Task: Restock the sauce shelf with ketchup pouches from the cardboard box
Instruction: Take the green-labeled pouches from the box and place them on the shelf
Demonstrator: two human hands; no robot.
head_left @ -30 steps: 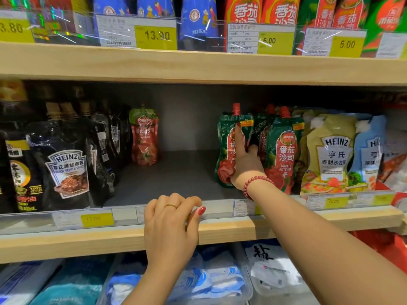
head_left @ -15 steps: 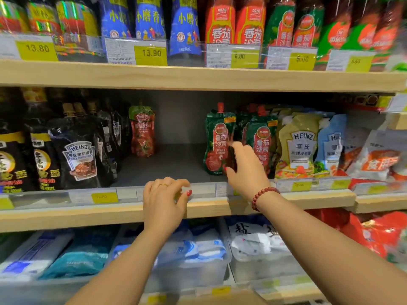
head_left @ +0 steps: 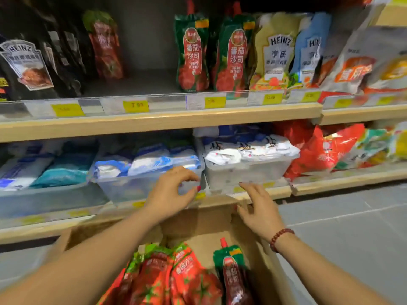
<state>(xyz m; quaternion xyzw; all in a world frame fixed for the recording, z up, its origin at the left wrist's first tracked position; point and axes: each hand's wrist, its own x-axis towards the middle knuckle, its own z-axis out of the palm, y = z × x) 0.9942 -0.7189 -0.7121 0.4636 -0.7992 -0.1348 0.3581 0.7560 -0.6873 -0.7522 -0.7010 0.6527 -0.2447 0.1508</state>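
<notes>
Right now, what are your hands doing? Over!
Left hand empty, right hand empty, both above the cardboard box. Ketchup pouches wait inside. Shelf gap open, nothing in the way.

sauce shelf [head_left: 167, 119] | ketchup pouches [head_left: 192, 51] upright, right of bare gap

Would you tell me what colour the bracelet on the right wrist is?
Dark red beads; the bracelet shows clearly in the head view, behind the open right hand.

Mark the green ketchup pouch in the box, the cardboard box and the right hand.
green ketchup pouch [head_left: 231, 271], head view, front label.
cardboard box [head_left: 263, 267], head view, right inner wall.
right hand [head_left: 261, 211], head view, back of hand.
</notes>
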